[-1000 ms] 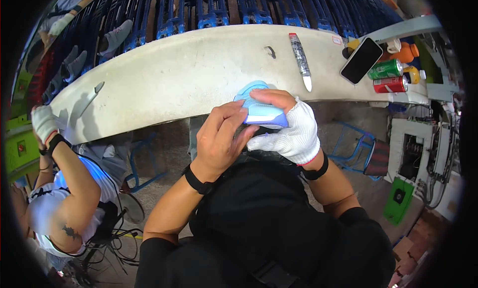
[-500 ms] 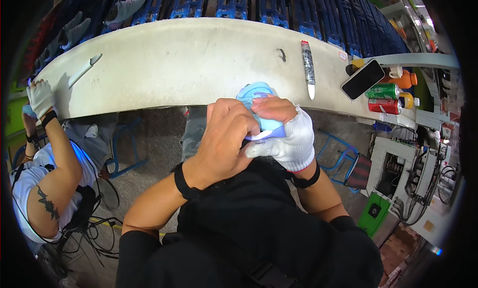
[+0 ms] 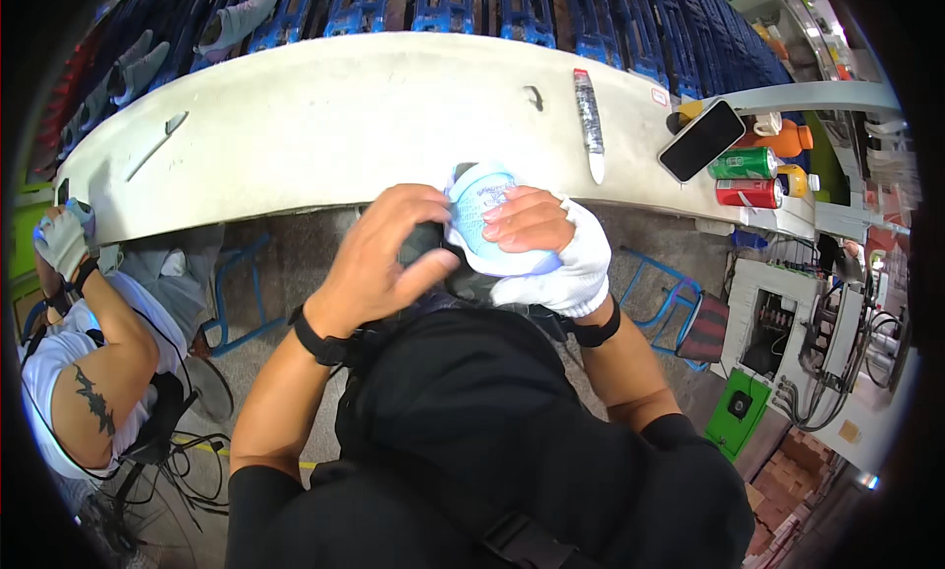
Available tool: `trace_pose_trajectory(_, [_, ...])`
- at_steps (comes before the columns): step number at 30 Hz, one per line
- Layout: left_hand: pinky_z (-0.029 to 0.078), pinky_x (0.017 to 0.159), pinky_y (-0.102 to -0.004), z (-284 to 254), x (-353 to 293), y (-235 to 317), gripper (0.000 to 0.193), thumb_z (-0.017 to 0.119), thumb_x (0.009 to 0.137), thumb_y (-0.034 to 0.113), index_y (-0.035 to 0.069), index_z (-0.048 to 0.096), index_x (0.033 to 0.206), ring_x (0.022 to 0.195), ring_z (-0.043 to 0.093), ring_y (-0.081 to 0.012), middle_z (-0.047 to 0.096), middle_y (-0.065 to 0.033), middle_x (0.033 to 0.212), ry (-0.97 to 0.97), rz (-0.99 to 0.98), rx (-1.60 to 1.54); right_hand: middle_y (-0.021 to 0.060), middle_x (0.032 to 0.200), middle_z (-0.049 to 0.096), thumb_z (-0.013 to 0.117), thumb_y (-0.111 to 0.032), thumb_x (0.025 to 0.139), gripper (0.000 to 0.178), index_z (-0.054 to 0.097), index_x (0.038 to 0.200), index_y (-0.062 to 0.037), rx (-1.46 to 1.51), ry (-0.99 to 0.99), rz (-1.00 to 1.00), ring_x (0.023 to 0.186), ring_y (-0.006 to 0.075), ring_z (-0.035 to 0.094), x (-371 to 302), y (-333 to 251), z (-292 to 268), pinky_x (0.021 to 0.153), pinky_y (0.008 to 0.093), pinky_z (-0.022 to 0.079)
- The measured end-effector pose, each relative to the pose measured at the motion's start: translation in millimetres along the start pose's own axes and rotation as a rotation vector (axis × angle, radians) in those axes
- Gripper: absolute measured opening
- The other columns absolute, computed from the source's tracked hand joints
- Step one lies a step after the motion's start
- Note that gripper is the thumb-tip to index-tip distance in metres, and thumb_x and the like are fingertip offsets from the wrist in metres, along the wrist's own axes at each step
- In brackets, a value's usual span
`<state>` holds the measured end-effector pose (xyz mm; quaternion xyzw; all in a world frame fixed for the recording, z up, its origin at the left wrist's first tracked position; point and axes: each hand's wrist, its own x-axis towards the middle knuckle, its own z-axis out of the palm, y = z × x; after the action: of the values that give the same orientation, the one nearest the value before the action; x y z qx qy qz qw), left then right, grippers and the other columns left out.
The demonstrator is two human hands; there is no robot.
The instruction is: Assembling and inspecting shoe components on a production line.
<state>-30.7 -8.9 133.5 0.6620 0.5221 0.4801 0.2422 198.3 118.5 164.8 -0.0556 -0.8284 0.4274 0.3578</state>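
Observation:
At the near edge of the pale table, a light blue shoe sole (image 3: 480, 220) faces up, with raised marks on its face and a pale lilac rim. Whether an upper is joined to it beneath, I cannot tell. My right hand (image 3: 566, 259), in a white glove with bare fingertips, grips its right side, fingers over the face and thumb below. My left hand (image 3: 374, 259) is bare, its thumb and fingers spread apart at the sole's left edge. The fingertips are close to that edge; contact is unclear.
On the table (image 3: 325, 126) lie a long tool with a dark wrapped handle (image 3: 588, 116), a small dark strip (image 3: 534, 98) and a thin pale tool (image 3: 157, 146). A phone (image 3: 701, 142), drink cans (image 3: 743, 163) and bottles stand right. A co-worker (image 3: 108, 362) sits left; a blue conveyor (image 3: 443, 8) runs behind.
My left hand has come off the sole to the left and its fingers have spread. The sole has turned so more of its face shows, still in my right hand.

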Motion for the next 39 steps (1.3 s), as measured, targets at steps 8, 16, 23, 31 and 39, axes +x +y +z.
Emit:
trace_pose_trajectory(8, [0.062,0.093,-0.0474,-33,2,4,0.065,0.092,0.071,0.013,0.002,0.069,0.132,0.111,0.075,-0.0383,0.073,-0.0188,0.131,0.147,0.147,0.315,0.0196,0.117,0.077,0.044,-0.044,0.121,0.051,0.07,0.117,-0.0005,0.597,0.473,0.602,0.109,0.0312,0.073,12,35,24,0.105,0.0452,0.056])
trace_pose_trajectory(16, [0.059,0.092,-0.0489,-64,69,28,0.07,0.095,0.076,0.025,0.003,0.062,0.135,0.108,0.072,-0.0449,0.073,-0.021,0.123,-0.094,-0.009,0.317,0.0193,0.16,0.058,0.091,-0.026,0.085,0.08,0.055,0.153,-0.0032,0.22,0.038,0.211,0.143,0.0313,0.061,75,42,34,0.122,0.043,0.045])
trace_pose_trajectory(23, [0.061,0.087,-0.0483,-70,71,14,0.071,0.1,0.076,0.026,0.0,0.061,0.13,0.1,0.077,-0.0467,0.078,-0.028,0.103,-0.113,-0.343,0.226,0.011,0.118,0.065,0.052,-0.029,0.118,0.032,0.055,0.136,-0.0027,0.711,0.549,0.234,0.108,0.0164,0.063,75,71,72,0.098,0.0349,0.053])
trace_pose_trajectory(31, [0.059,0.082,-0.0494,-56,115,29,0.068,0.098,0.075,0.027,-0.004,0.061,0.123,0.096,0.076,-0.0477,0.077,-0.0284,0.099,-0.263,-0.358,0.439,0.0087,0.129,0.056,0.047,-0.031,0.12,0.034,0.051,0.141,-0.0049,0.211,0.221,0.384,0.109,0.0161,0.056,78,67,40,0.097,0.0333,0.05])
trace_pose_trajectory(39, [0.062,0.08,-0.0475,-17,122,39,0.064,0.097,0.075,0.03,-0.005,0.064,0.118,0.09,0.078,-0.0408,0.079,-0.0227,0.098,-0.138,-0.027,0.596,0.0145,0.151,0.059,0.046,-0.041,0.119,0.056,0.051,0.159,-0.0017,0.685,0.342,0.552,0.135,0.0233,0.057,67,48,13,0.118,0.0384,0.044])
